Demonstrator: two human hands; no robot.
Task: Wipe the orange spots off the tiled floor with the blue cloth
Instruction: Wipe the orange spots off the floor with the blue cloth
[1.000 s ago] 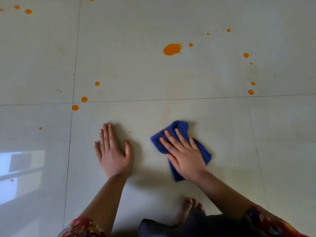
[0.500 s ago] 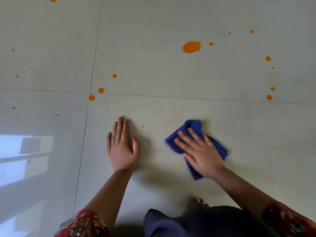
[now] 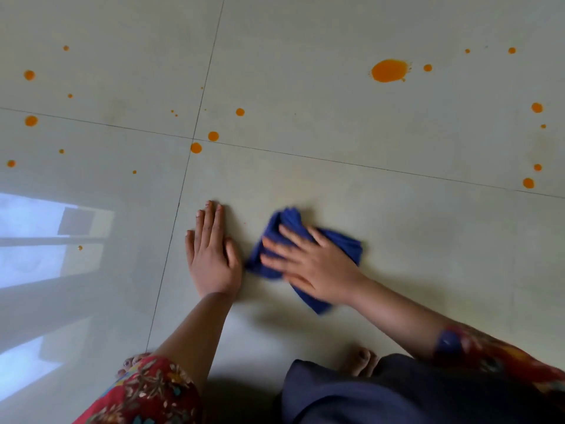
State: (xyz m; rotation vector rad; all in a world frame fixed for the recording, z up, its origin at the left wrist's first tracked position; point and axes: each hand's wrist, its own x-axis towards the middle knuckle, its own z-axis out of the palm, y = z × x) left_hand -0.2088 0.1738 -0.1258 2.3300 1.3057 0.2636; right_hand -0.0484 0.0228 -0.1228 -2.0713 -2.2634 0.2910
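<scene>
My right hand [image 3: 312,264] presses flat on the crumpled blue cloth [image 3: 284,220] on the pale tiled floor [image 3: 305,123], blurred with motion. My left hand [image 3: 211,255] lies flat, fingers apart, on the tile just left of the cloth, almost touching it. A large orange spot [image 3: 389,70] sits far ahead to the right. Smaller orange spots [image 3: 196,147] cluster at the tile joint crossing ahead of my left hand, with more at the far left [image 3: 31,120] and far right [image 3: 528,183]. A tiny speck [image 3: 244,223] lies between my hands.
A bright window reflection [image 3: 46,240] covers the floor at the left. My bare feet [image 3: 360,362] and dark clothing [image 3: 397,393] fill the bottom edge. Dark grout lines [image 3: 180,194] cross ahead of and beside my left hand.
My right hand has slid the cloth left, closer to my left hand. The view has shifted so more spots show at the left.
</scene>
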